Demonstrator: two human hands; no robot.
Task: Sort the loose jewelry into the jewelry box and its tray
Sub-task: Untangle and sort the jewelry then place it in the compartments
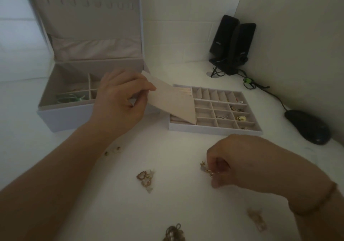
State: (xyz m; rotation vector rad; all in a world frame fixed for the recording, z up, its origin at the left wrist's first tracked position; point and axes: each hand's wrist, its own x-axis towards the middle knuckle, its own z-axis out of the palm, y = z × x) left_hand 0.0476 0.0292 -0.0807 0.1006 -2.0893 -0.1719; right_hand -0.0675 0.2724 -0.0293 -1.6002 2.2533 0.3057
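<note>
While the left hand [119, 99] pinches a beige flap [173, 103] tilted up over the left end of the divided tray [214, 131] beside the open jewelry box [61, 116], the right hand [229, 164] curls its fingers round small gold earrings [205, 168] just over the white table [176, 166], with more loose gold bits [146, 178] lying nearby.

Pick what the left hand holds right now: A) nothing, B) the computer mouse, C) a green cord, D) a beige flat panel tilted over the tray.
D: the left hand pinches the beige panel by its edge, tilted over the left end of the tray.
</note>
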